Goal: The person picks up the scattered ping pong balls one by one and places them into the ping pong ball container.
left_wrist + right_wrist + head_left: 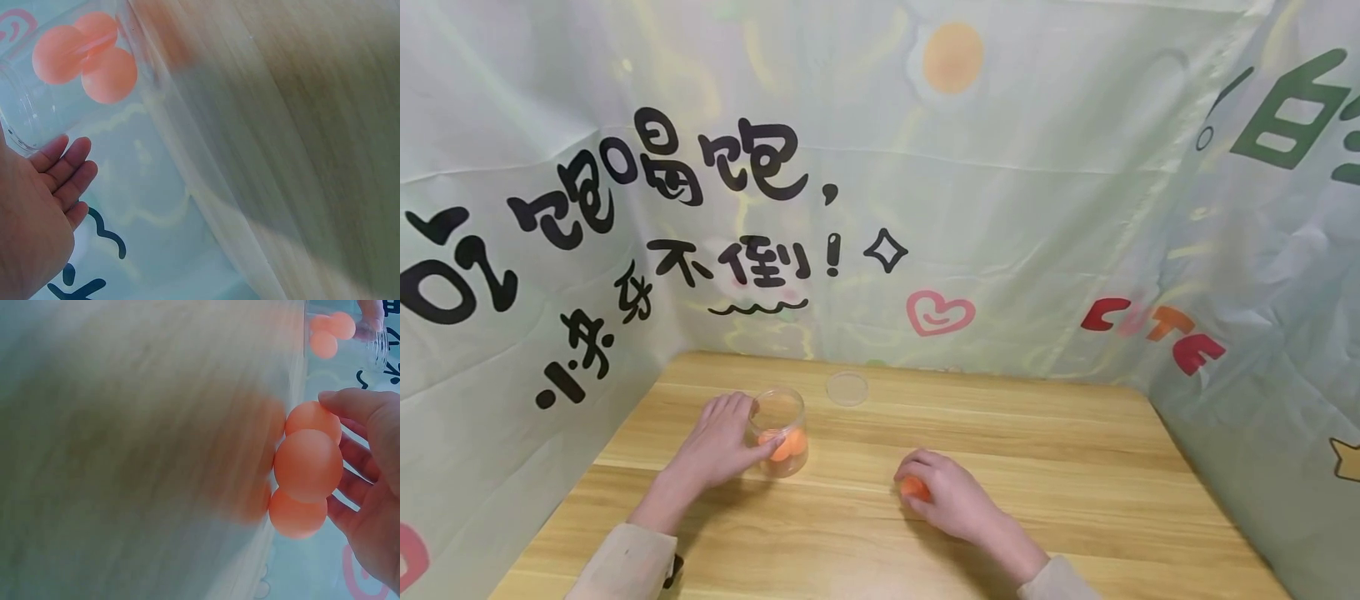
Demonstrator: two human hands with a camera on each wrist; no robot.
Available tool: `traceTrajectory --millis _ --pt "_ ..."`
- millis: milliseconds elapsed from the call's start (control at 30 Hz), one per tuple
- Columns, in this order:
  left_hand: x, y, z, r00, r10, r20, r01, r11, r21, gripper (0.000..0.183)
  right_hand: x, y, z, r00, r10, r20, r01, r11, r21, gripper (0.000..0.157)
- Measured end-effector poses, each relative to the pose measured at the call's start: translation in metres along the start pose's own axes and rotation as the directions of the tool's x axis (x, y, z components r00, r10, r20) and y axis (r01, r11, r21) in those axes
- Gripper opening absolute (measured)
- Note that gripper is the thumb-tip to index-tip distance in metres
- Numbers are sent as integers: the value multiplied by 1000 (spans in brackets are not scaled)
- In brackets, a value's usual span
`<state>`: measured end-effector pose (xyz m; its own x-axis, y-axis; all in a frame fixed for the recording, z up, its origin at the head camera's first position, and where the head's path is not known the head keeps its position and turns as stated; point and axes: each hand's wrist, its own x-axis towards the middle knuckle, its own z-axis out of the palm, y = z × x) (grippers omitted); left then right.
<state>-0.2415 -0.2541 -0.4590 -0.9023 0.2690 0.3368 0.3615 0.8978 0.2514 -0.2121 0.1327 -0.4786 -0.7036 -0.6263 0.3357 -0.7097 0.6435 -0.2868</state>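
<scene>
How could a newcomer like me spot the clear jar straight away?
Find the wooden table in front of the printed cloth, then look toward its left side, where the left hand holds the clear jar. It stands upright with three orange balls inside, while the other see-through thing, a round disc, lies flat.
</scene>
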Motion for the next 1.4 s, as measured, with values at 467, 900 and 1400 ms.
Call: traceTrajectory --millis 467,900,1400 --pt "0 2 0 1000 -4 5 4 1000 -2 66 -1 3 -1 1000 -16 11 16 1000 20 20" --pt "0 2 0 1000 -4 2 4 1000 0 63 2 3 -1 996 -18 -90 21 999 34 24" --pt "0 2 0 1000 -1 -1 1 1000 -9 63 7 4 6 951 -82 -299 113 989 90 27"
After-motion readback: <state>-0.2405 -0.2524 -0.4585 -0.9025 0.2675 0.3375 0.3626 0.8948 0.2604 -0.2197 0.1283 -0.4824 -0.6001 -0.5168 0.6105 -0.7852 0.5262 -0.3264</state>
